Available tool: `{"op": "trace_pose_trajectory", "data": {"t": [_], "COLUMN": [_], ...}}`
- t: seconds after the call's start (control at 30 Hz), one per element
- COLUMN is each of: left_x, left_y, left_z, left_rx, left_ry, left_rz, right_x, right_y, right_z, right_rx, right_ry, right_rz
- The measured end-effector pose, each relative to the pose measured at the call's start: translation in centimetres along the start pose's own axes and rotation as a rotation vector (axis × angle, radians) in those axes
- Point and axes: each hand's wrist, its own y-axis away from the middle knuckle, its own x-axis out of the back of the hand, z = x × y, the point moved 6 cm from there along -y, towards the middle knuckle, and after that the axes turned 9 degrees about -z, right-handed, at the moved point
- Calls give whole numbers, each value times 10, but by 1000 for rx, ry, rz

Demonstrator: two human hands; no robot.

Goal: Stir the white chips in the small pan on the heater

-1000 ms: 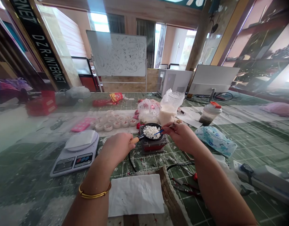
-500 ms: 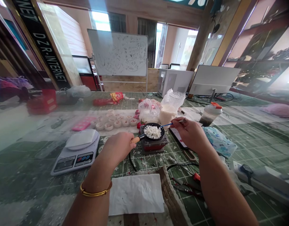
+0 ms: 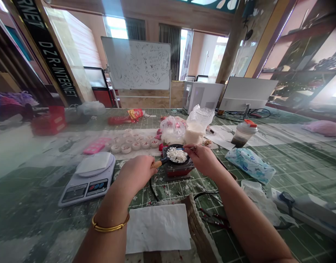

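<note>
My left hand is wrapped round the wooden handle of a small black frying pan. The pan rests on a small red and grey hot plate and holds white chunky flakes. Over the pan's right side, my right hand pinches a thin blue stick, whose far end reaches into the flakes. What shape that end has, I cannot make out. Behind the pan stand an open clear bag of pale granules and a tied plastic bag.
Left of the pan are a white kitchen scale, a pink mold and several small white cups. To the right lie a tissue pack, an orange-lidded shaker cup, pliers and a power strip. White paper lies in front.
My right hand has moved left and slightly down, bringing the blue stick further over the pan. My left hand still grips the handle in nearly the same spot.
</note>
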Motion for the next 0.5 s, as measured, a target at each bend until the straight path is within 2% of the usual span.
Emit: {"op": "trace_pose_trajectory", "data": {"t": [0.17,0.37,0.5], "left_x": [1,0,1], "left_y": [1,1,1], "left_z": [1,1,1], "left_rx": [3,3,6], "left_ry": [-20,-10,-26], "left_rz": [7,-6,12], "right_x": [3,-8,1], "right_y": [1,1,7], "right_z": [-3,-7,-16], "right_rx": [-1,37,85], "right_ry": [-7,-26,-42], "right_rz": [94,-22,26]}}
